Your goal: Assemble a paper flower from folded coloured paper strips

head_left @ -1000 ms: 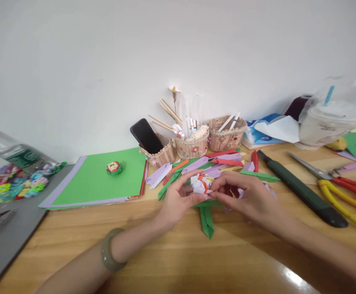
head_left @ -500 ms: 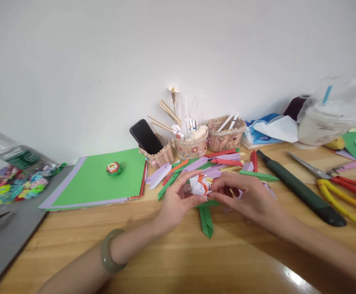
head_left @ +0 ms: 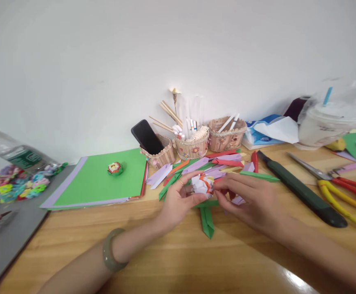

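A small folded paper flower (head_left: 201, 184), white with orange and some yellow, is held above the table. My left hand (head_left: 178, 200) grips it from the left between thumb and fingers. From the right, my right hand (head_left: 249, 198) pinches at the flower's edge with thumb and forefinger; whether a petal is between those fingertips is hard to make out. Under and behind both hands lies a pile of folded paper strips (head_left: 198, 164) in purple, green, red and yellow. One green strip (head_left: 207, 222) points toward me below the flower.
A finished-looking paper flower (head_left: 114, 168) rests on green paper sheets (head_left: 95, 183) at left. Decorated baskets (head_left: 193, 148) stand by the wall, one holding a phone (head_left: 147, 136). To the right lie a dark green cutter (head_left: 303, 190), scissors (head_left: 334, 190) and a lidded cup (head_left: 331, 124).
The flower has turned slightly in my left hand, showing more white. My right fingers have shifted a little at its edge. The view has moved slightly.
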### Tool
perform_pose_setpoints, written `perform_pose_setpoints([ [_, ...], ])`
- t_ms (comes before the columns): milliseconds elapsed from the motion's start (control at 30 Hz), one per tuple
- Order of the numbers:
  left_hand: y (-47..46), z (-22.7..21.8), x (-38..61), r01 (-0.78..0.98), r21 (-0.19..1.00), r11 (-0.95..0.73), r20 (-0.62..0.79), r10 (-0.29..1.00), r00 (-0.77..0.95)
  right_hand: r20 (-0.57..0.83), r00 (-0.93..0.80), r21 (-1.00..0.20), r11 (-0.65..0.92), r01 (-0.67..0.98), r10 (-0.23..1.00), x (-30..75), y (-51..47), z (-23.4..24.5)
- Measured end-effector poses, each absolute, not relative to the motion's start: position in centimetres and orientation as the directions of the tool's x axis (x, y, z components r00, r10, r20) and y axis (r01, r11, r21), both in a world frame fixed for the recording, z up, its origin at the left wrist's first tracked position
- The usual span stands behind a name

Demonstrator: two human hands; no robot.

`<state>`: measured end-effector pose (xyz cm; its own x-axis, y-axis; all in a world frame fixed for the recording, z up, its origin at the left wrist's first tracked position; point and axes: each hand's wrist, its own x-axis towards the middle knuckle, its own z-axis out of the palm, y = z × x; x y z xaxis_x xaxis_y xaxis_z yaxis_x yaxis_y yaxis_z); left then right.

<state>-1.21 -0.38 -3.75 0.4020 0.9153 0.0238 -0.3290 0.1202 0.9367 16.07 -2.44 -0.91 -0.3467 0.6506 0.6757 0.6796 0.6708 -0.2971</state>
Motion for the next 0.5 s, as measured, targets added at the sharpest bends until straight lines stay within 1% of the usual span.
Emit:
perform_pose_setpoints([
  [133, -0.33, -3.86, -1.17, -0.333, 0.934, 0.133, 0.012, 0.917, 0.399, 0.744, -0.426, -0.056, 0.683, 0.729, 0.515, 16.40, -2.50, -1.07],
  [233, -0.34, -3.94, -1.14, -0.333, 0.933, 0.137, 0.008, 0.916, 0.400, 0.746, -0.485, 0.051, 0.687, 0.725, 0.457, 16.58, -2.50, -1.13],
  [300, -0.40, -3.95, -1.16, -0.320, 0.938, 0.132, 0.008, 0.916, 0.401, 0.749, -0.482, 0.050, 0.687, 0.725, 0.454, 16.49, -2.49, -1.14],
  [333, -0.43, -3.93, -1.18, -0.308, 0.943, 0.127, 0.007, 0.916, 0.401, 0.743, -0.467, 0.018, 0.683, 0.731, 0.479, 16.38, -2.50, -1.14],
  [433, -0.52, -3.82, -1.23, -0.274, 0.954, 0.120, 0.001, 0.915, 0.404, 0.677, -0.402, -0.114, 0.628, 0.770, 0.617, 16.06, -2.61, -1.19],
  [467, -0.54, -3.80, -1.23, -0.270, 0.955, 0.121, -0.002, 0.915, 0.402, 0.656, -0.392, -0.126, 0.606, 0.786, 0.645, 16.00, -2.67, -1.26],
  [500, -0.55, -3.79, -1.22, -0.270, 0.955, 0.121, -0.003, 0.917, 0.399, 0.649, -0.396, -0.108, 0.594, 0.797, 0.650, 16.00, -2.74, -1.36],
])
